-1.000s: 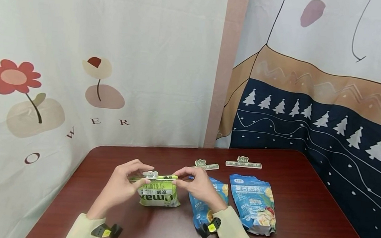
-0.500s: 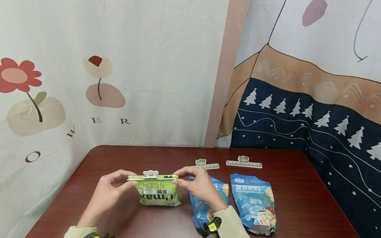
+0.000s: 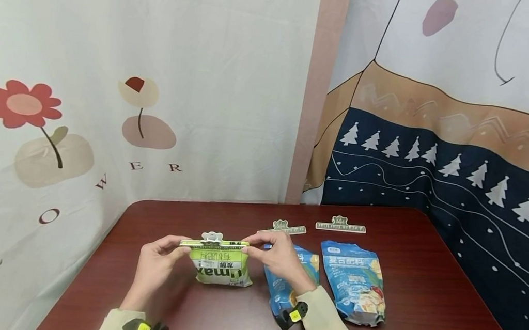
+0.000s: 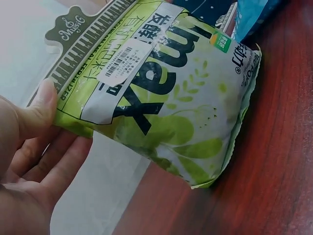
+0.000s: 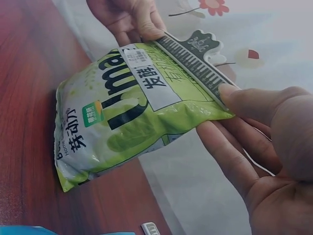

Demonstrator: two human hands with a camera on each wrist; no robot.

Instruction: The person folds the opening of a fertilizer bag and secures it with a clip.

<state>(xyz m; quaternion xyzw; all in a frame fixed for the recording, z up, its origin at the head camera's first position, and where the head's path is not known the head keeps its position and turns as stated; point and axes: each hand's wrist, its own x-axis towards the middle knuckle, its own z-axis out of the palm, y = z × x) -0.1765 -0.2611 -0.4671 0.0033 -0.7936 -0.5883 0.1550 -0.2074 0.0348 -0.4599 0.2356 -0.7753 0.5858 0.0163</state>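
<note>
A green and white bag (image 3: 221, 273) hangs or stands on its end in the middle of the head view, its top edge folded. Along that edge runs a long bag clip (image 3: 212, 238) with piano-key markings and a "Music" tab, seen close in the left wrist view on the bag (image 4: 190, 98). My left hand (image 3: 156, 265) pinches the left end of the clip and bag edge between thumb and fingers. At the opposite end my right hand (image 3: 279, 259) pinches likewise; in the right wrist view the right thumb lies on the clip, fingers behind the bag (image 5: 117, 98).
To the right lie two blue bags: one (image 3: 282, 293) partly under my right forearm, the other (image 3: 353, 286) farther right. Two more piano-key clips, a left one (image 3: 283, 228) and a right one (image 3: 341, 225), lie behind them on the red-brown table (image 3: 421, 301). Printed curtains (image 3: 232, 105) hang behind.
My left hand has slid left from near the clip's tab to the clip's left end. The clip's tab has tipped upward slightly. My right hand keeps its pinch.
</note>
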